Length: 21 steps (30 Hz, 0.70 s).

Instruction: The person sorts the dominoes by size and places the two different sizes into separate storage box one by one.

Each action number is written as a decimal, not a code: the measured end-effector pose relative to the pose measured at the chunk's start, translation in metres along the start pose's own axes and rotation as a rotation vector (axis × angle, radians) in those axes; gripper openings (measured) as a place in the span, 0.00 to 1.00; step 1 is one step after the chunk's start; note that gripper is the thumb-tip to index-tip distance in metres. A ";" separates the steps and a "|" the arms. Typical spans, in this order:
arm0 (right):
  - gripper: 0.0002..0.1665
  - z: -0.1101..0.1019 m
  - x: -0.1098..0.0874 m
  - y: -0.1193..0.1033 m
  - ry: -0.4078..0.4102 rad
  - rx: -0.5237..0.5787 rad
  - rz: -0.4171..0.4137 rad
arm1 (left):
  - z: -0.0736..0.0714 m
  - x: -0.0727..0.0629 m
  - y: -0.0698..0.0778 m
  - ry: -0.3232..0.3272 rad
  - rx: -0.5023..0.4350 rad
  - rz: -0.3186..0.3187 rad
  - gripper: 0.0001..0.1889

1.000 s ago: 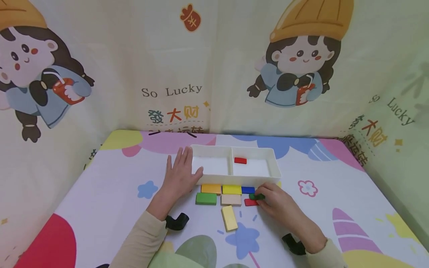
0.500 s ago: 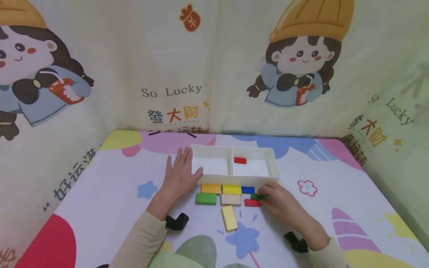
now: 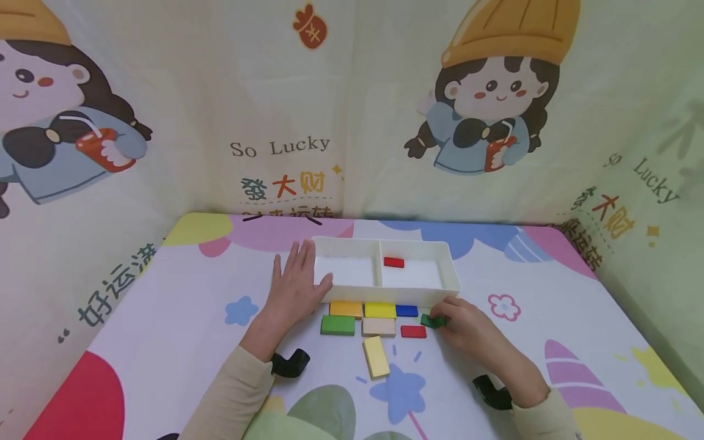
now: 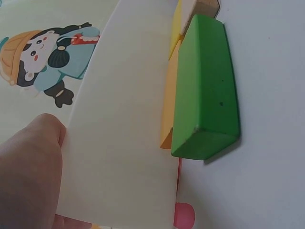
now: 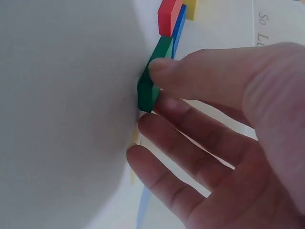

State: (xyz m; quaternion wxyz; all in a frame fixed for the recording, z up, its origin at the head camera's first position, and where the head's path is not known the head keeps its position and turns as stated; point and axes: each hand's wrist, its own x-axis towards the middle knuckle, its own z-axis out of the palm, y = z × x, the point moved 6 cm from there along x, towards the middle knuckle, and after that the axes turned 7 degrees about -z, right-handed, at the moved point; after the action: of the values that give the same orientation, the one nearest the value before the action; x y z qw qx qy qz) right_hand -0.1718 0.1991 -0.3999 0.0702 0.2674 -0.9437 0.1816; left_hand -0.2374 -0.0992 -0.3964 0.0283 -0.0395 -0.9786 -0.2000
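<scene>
My right hand (image 3: 467,324) pinches a small dark green block (image 5: 155,78) between thumb and fingers, just in front of the tray's right end. To the block's left lie a small red block (image 3: 414,332) and a small blue block (image 3: 407,311). With fingers spread and straight, my left hand (image 3: 297,287) rests against the left end of a white two-compartment tray (image 3: 385,296); its thumb reaches over the near wall. Another small red block (image 3: 393,262) lies in the right compartment. In the left wrist view, a larger green block (image 4: 207,90) stands beside the tray wall.
Orange (image 3: 346,310) and yellow blocks (image 3: 380,310) line the tray's near side. A beige block (image 3: 379,327) lies in front of them, and a pale yellow block (image 3: 376,357) lies slanted closer to me. A printed cloth wall (image 3: 352,122) rises behind the table.
My right hand has drawn the dark green block a little to the right, away from the blue block and off the red one beneath it. My left hand has stayed at the tray.
</scene>
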 end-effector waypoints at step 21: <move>0.17 -0.033 0.003 -0.008 0.026 0.046 -0.098 | 0.000 -0.003 -0.001 0.011 -0.013 0.002 0.43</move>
State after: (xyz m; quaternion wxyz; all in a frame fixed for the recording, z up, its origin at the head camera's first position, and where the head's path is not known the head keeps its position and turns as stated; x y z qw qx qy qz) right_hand -0.1686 0.2040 -0.3667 0.0853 0.3125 -0.9240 0.2029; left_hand -0.2347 -0.1007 -0.3972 0.0338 -0.0397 -0.9771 -0.2064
